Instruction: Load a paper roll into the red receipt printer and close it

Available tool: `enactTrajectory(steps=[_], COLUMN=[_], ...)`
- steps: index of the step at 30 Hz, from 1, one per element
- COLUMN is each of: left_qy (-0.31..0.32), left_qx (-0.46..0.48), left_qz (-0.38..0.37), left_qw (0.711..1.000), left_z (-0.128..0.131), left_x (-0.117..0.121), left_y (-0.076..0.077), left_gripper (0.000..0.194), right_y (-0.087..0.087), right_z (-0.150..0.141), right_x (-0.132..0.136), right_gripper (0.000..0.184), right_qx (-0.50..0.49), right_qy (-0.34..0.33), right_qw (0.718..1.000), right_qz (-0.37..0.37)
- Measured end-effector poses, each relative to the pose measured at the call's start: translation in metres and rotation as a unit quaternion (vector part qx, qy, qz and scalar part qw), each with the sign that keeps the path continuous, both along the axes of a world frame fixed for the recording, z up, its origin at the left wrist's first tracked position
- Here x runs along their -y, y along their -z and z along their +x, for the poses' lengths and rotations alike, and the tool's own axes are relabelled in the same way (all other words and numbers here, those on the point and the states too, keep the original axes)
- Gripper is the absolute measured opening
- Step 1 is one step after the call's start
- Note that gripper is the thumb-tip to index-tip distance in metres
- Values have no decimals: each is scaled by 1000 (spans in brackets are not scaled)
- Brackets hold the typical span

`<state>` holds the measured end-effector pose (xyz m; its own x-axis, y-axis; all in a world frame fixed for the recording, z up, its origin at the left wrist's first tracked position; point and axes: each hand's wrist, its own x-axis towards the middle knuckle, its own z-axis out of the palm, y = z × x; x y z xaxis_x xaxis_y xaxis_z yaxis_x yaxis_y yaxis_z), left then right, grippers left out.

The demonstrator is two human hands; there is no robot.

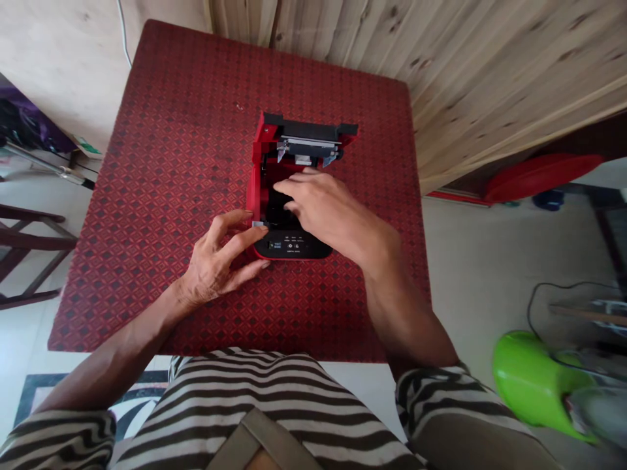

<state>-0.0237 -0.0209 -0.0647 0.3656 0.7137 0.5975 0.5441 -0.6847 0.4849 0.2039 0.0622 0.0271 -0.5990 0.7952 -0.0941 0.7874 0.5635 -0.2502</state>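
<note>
A small red and black machine [294, 248], which looks like a label printer, stands on the table with its lid [313, 129] raised. The lid's underside carries a metal bar and black parts. A black front panel has small white markings and a few buttons. My left hand [218, 258] is at the machine's front left corner, its fingers spread and the tips touching the edge. Over the dark inner compartment [277, 207] reaches my right hand [326, 202], fingers stretched out and apart. It covers the machine's right side, and nothing shows in its fingers.
The table [171, 130] has a red patterned cover. A wooden plank wall [353, 39] runs behind it. To the right on the floor are a bright green plastic object [533, 378] and a dark cable. A dark wooden stool or chair [34, 245] stands at the left.
</note>
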Motion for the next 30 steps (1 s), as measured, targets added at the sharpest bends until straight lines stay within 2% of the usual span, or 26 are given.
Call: enactTrajectory(steps=[4, 7, 10, 11, 13, 14, 16, 18, 20, 23, 25, 30], left_qy=[13, -8, -35, -44, -49, -29, 9, 34, 53, 62, 71, 82], left_qx=[30, 77, 79, 63, 28, 10, 14, 8, 13, -13, -31, -59], left_qz=[-25, -45, -43, -25, 0, -1, -39, -44, -38, -53, -53, -5], left_qw=[999, 996, 995, 997, 998, 1000, 999, 998, 998, 997, 996, 995], left_z=[-5, -7, -2, 2, 10, 15, 22, 26, 26, 19, 15, 12], left_x=[0, -10, -41, -56, -84, -96, -109, -104, -86, -54, -42, -41], left_y=[-13, -33, -58, -66, -78, -82, -87, -87, -84, -72, -62, -41], left_gripper=[57, 54, 55, 58, 68, 69, 60, 54, 52, 56, 57, 56], right_y=[-14, -14, -5, -1, 4, 5, 8, 11, 16, 26, 32, 36], right_z=[24, 34, 33, 32, 29, 27, 25, 22, 18, 13, 10, 9], right_x=[24, 40, 49, 51, 56, 58, 65, 73, 78, 81, 81, 80], right_gripper=[57, 50, 21, 18, 21, 22, 24, 25, 25, 22, 20, 14], right_qx=[-128, -180, -217, -226, -231, -227, -211, -202, -208, -219, -218, -222], right_qy=[-52, -70, -30, -16, 5, 11, 18, 24, 24, 17, 16, 18], right_qw=[990, 981, 975, 973, 967, 965, 961, 954, 942, 924, 917, 910], right_qz=[-27, -31, 20, 47, 103, 130, 177, 219, 262, 314, 333, 349])
